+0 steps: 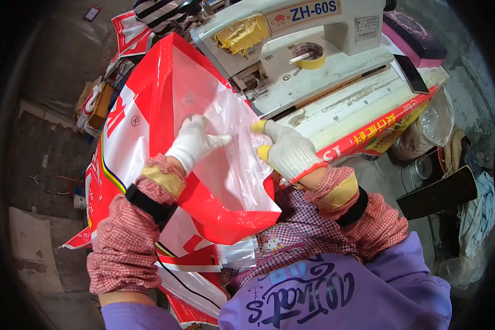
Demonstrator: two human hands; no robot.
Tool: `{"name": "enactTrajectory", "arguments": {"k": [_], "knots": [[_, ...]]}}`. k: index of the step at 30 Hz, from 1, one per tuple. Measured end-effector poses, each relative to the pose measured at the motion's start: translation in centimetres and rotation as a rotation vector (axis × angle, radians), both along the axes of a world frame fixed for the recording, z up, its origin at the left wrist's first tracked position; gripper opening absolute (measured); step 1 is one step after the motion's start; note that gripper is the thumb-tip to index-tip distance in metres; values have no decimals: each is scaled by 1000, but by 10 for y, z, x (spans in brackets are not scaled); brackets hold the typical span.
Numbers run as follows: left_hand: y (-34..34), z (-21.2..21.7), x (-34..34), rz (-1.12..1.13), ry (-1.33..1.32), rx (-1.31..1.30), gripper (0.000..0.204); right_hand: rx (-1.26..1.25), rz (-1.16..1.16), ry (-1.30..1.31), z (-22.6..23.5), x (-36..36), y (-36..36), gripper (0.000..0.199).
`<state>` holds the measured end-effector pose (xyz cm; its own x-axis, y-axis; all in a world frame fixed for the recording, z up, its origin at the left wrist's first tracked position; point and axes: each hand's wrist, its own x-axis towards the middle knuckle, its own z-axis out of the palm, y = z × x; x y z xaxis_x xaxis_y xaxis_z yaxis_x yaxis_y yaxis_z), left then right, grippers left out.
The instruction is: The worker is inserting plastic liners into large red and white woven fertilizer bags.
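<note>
A large red and white woven plastic sack [158, 118] lies across my lap and the table edge, its mouth spread wide. Inside it shows a thin clear liner [239, 165], crumpled and shiny. My left hand [192, 144], in a white glove, reaches into the sack's mouth against the liner, thumb stretched to the right and fingers apart. My right hand [289, 153] wears a white glove with yellow fingertips. It is at the right edge of the mouth, with thumb and forefinger spread apart beside the liner.
A grey sewing machine [344, 41] stands ahead, with a yellow tape roll [312, 58] on its bed. To the right are a dark phone [410, 74] and a purple box [415, 38]. Farther right is a clear plastic bag [430, 124]. More folded sacks [133, 34] lie at far left.
</note>
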<state>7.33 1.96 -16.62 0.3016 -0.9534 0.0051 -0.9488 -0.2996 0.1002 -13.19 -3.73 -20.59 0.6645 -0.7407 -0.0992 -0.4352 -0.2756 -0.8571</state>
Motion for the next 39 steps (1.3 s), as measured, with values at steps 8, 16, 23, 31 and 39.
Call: {"name": "enactTrajectory", "arguments": {"k": [8, 16, 23, 31, 39], "knots": [[-20, -21, -3, 46, -157, 87, 62, 21, 5, 127, 14, 19, 0, 39], [-7, -22, 20, -212, -231, 415, 78, -114, -71, 136, -5, 8, -18, 27], [-38, -7, 47, -57, -439, 783, 46, -59, -154, 218, 7, 10, -5, 28], [-57, -41, 21, -213, 393, -194, 26, -3, -93, 214, 3, 10, 9, 52], [-41, -65, 6, -235, 121, -137, 35, 16, 20, 163, 12, 8, 3, 47]]}}
